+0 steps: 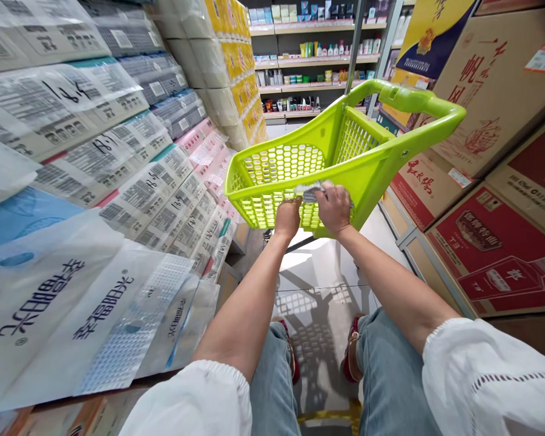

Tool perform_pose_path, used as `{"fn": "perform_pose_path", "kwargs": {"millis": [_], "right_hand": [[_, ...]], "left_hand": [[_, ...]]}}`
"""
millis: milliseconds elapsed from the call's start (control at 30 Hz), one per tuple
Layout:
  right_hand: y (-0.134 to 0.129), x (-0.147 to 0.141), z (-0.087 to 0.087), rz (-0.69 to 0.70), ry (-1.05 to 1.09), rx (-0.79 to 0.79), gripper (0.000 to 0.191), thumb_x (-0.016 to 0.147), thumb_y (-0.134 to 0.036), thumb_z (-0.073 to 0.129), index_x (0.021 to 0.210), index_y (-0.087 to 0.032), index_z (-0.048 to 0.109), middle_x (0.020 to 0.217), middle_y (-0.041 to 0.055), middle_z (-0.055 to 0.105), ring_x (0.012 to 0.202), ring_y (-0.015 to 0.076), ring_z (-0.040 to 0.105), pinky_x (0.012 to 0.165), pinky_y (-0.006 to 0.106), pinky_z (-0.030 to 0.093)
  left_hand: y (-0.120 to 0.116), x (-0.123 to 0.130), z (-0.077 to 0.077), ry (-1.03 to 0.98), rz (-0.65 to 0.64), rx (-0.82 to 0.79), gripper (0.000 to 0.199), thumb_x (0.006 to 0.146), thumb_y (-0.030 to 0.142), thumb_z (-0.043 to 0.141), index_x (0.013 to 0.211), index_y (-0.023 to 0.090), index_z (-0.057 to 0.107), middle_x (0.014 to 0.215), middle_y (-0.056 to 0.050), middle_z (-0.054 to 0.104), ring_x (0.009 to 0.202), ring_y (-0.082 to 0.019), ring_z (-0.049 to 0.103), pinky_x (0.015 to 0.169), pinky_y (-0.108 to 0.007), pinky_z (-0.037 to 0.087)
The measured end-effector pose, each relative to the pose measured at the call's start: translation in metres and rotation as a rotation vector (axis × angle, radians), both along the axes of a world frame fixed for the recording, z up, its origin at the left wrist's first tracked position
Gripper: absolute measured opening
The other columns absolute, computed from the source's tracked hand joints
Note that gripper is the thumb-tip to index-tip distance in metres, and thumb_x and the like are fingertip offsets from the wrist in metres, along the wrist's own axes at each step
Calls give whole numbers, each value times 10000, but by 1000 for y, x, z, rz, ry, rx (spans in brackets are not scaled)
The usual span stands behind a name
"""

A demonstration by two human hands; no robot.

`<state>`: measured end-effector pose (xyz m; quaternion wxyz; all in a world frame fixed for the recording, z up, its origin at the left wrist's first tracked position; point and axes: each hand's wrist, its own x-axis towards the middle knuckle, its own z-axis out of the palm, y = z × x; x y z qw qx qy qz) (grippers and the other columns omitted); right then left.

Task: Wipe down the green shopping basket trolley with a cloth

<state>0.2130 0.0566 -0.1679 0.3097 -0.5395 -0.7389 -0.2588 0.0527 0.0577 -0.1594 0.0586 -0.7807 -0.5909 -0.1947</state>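
A lime-green plastic shopping cart (371, 175) with a perforated basket stands upright at centre, its rounded handle to the right and its basket end to the left. A crumpled, whitish-grey, cloth-like piece (315, 190), partly covered, is at the basket's near side.

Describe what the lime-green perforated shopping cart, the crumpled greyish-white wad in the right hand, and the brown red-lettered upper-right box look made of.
Cart: probably glossy plastic, by its highlights and regular cutouts.
Wad: soft-looking, perhaps cloth or paper, from its creases; too small to settle.
Box: likely matte cardboard, by its flat brown faces.
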Motion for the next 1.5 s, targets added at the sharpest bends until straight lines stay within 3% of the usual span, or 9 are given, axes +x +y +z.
{"fn": "perform_pose_path", "kwargs": {"millis": [133, 367, 467, 600, 833, 1000, 1233, 1333, 1500], "right_hand": [[3, -1, 7, -43, 35, 7, 353, 974, -261, 377, 1244, -315, 598, 1314, 86, 549, 1024, 257, 464, 857, 413, 328], [-16, 3, -60, 68, -160, -237, 365, 980, -252, 341, 1227, -304, 603, 1286, 86, 577, 988, 247, 484, 831, 414, 330], [-24, 3, -74, 94, -210, -282, 374, 991, -249, 308, 1186, -300, 622, 1265, 70, 593, 1011, 252, 484, 841, 421, 330], [-20, 5, -58, 102, -169, -245, 347, 983, -254, 345, 1197, -289, 617, 1263, 79, 592, 1001, 242, 483, 842, 405, 328], [0, 3, 6, -51, 67, -24, 344, 978, -263, 368, 1210, -296, 619, 1340, 93, 532, 1067, 267, 462, 893, 422, 318], [-6, 4, -13, 0, -7, -127, 361, 972, -255, 365, 1232, -320, 608, 1300, 93, 564, 1007, 256, 483, 841, 412, 332], [-25, 11, -62, 91, -179, -271, 344, 976, -237, 345, 1163, -275, 632, 1247, 81, 601, 977, 231, 482, 821, 400, 334], [-22, 11, -49, 81, -155, -247, 344, 982, -240, 343, 1177, -279, 624, 1263, 81, 591, 998, 234, 476, 823, 393, 329], [-10, 10, 0, -19, -8, -66, 334, 974, -250, 365, 1158, -273, 642, 1286, 86, 572, 1009, 254, 463, 845, 403, 322]], "left_hand": [[-1, 3, -1, 21, 5, -1, 372, 921, 90, 366, 1166, 140, 641, 965, -137, 708, 946, -228, 638, 835, -306, 476], [-1, 7, -1, 0, -10, -8, 412, 916, 106, 388, 1277, 158, 581, 1059, -133, 698, 1016, -217, 626, 896, -299, 478], [-1, 7, -1, 6, -9, -6, 412, 935, 133, 381, 1307, 156, 556, 1061, -138, 694, 1026, -221, 622, 889, -298, 479], [-2, 8, -1, 16, -7, -5, 395, 941, 141, 381, 1292, 163, 562, 1049, -128, 695, 1017, -218, 624, 880, -291, 478], [-3, 12, 1, 39, -5, -5, 399, 916, 68, 343, 1206, 126, 610, 980, -137, 709, 959, -226, 638, 863, -313, 479], [-1, 15, 0, 33, -12, -33, 349, 894, 73, 377, 1060, 111, 682, 959, -157, 707, 958, -240, 643, 876, -324, 480], [-2, 17, 1, -1, -42, -13, 455, 879, 62, 407, 1301, 138, 558, 1038, -141, 700, 1042, -233, 618, 905, -311, 475], [-2, 18, 3, 2, -33, -22, 437, 891, 66, 399, 1290, 143, 562, 1043, -131, 702, 1039, -220, 617, 914, -302, 473], [-3, 21, 2, 10, -18, -14, 366, 929, 98, 361, 1175, 129, 630, 1000, -133, 708, 967, -218, 633, 898, -317, 477]]}}
